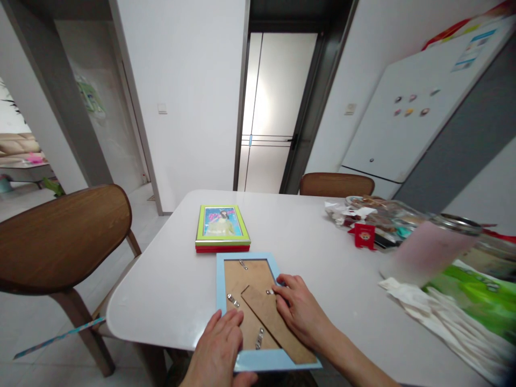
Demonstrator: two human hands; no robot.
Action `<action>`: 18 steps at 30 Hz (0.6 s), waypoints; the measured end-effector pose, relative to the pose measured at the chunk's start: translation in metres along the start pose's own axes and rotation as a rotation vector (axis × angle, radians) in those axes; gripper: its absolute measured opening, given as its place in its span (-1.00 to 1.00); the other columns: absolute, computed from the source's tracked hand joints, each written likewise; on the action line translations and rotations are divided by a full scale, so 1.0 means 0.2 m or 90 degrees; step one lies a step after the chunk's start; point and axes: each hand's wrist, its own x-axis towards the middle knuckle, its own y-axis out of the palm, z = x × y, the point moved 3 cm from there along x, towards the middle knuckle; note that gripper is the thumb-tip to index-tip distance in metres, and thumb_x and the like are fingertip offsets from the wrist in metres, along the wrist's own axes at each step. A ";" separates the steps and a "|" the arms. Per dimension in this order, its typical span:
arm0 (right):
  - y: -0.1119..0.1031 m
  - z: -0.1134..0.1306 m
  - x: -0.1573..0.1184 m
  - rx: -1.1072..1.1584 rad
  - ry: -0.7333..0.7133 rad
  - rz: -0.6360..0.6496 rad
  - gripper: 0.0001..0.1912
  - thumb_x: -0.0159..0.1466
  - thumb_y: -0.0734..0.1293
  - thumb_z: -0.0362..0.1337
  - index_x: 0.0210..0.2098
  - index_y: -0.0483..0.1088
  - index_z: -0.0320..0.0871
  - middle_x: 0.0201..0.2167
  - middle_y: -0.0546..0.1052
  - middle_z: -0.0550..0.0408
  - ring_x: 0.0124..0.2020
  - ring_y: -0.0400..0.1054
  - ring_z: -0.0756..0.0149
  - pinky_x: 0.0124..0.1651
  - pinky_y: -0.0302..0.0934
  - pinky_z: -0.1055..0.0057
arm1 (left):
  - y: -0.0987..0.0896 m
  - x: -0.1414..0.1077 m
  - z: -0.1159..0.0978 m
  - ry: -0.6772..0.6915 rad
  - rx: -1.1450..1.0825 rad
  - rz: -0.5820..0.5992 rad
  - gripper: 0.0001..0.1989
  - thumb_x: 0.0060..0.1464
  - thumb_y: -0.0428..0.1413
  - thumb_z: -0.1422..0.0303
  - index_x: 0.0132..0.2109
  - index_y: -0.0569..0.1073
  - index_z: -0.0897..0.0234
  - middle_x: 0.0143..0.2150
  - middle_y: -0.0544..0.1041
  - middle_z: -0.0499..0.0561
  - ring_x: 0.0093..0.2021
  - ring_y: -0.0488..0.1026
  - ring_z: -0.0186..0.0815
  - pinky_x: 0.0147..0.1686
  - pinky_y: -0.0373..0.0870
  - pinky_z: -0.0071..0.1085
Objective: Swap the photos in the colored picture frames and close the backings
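Observation:
A light-blue picture frame [221, 279] lies face down at the table's near edge, its brown backing board [250, 274] showing. On the board is a slanted stand leg [270, 317]. Small metal clips sit around the backing: one at the far side [243, 264], one at the left [233, 300], one at the near side [259, 338]. My left hand [220, 344] grips the frame's near left corner, fingers over it and thumb by the near edge. My right hand [298, 306] has its fingers closed at the right-hand metal clip [270, 292], partly covering it.
Beyond the blue frame, a green picture frame [222, 223] rests on a red one [221, 249]. On the right stand a pink tumbler [431, 250], a red packet [365, 236], white gloves [435, 312] and a green package [475, 295]. Wooden chairs flank the white table [169, 279].

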 end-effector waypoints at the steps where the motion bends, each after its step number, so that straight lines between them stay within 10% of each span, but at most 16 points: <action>1: 0.00 -0.01 0.00 0.007 0.004 -0.010 -0.74 0.15 0.10 -0.39 -0.37 0.41 -0.22 -0.22 0.32 -0.05 -0.15 0.13 0.24 -0.07 0.11 0.26 | 0.00 0.00 0.00 0.006 0.001 -0.007 -0.67 -0.31 0.19 0.35 -0.30 0.36 0.30 0.05 0.32 0.18 0.07 0.21 -0.10 0.06 0.06 -0.06; 7: -0.03 0.02 -0.06 0.047 -0.013 -0.058 -0.70 0.14 0.11 -0.36 -0.18 0.35 -0.19 -0.18 0.35 -0.07 -0.13 0.17 0.23 -0.07 0.12 0.22 | 0.01 -0.02 -0.01 0.010 -0.006 -0.025 -0.71 -0.27 0.17 0.35 -0.30 0.34 0.27 0.06 0.30 0.17 0.08 0.19 -0.11 0.06 0.05 -0.04; 18: -0.08 0.30 -0.16 0.056 -0.197 0.198 -0.74 0.10 0.18 -0.32 -0.22 0.37 -0.03 -0.14 0.34 0.06 -0.11 0.11 0.21 -0.06 0.04 0.22 | 0.01 -0.02 -0.01 -0.005 0.008 -0.014 -0.64 -0.26 0.16 0.39 -0.21 0.34 0.32 0.07 0.29 0.19 0.09 0.18 -0.13 0.08 0.03 -0.05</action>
